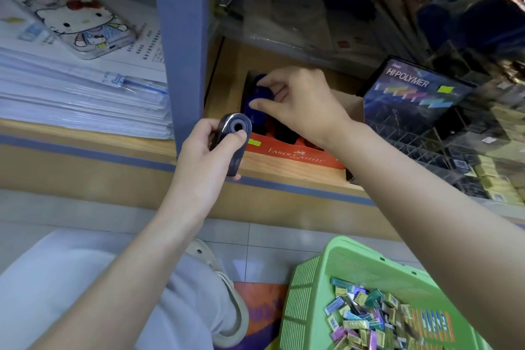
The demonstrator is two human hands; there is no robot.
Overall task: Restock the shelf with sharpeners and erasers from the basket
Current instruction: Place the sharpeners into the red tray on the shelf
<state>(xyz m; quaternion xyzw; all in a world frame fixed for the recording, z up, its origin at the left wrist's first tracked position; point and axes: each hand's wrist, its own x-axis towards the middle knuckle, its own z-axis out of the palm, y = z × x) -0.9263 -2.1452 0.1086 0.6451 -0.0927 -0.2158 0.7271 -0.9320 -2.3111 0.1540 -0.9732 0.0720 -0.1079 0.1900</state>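
My left hand (208, 148) grips a dark oval sharpener (233, 136) in front of the shelf's blue post, its hole facing me. My right hand (298, 99) reaches into the red Faber-Castell display box (295, 155) on the wooden shelf and pinches a blue sharpener (260, 96) at the box's back left. More dark and red sharpeners sit in the box, partly hidden by my right wrist. The green basket (341, 261) stands on the floor at lower right, with several small wrapped erasers (366, 312) inside.
A blue shelf post (181, 37) rises just left of the box. A dark Hi-Polymer eraser display (409, 91) stands to the right. A paper stack (79, 88) with a phone (74, 14) lies on the left shelf. My knee and shoe are below.
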